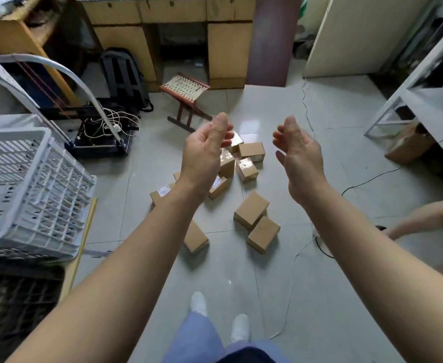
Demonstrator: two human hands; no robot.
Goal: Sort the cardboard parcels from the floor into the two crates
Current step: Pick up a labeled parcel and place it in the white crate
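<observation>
While cardboard parcels [251, 213] litter the floor [320, 271], left hand [204, 153] and right hand [300, 155] hover
Fingers [279, 136] of both loosely curled, holding nothing

Ahead of me: pale tiled floor [346, 142]; wooden desk [229, 48], woven stool [185, 87] just before it, dark backpack [122, 74] to its left.
</observation>
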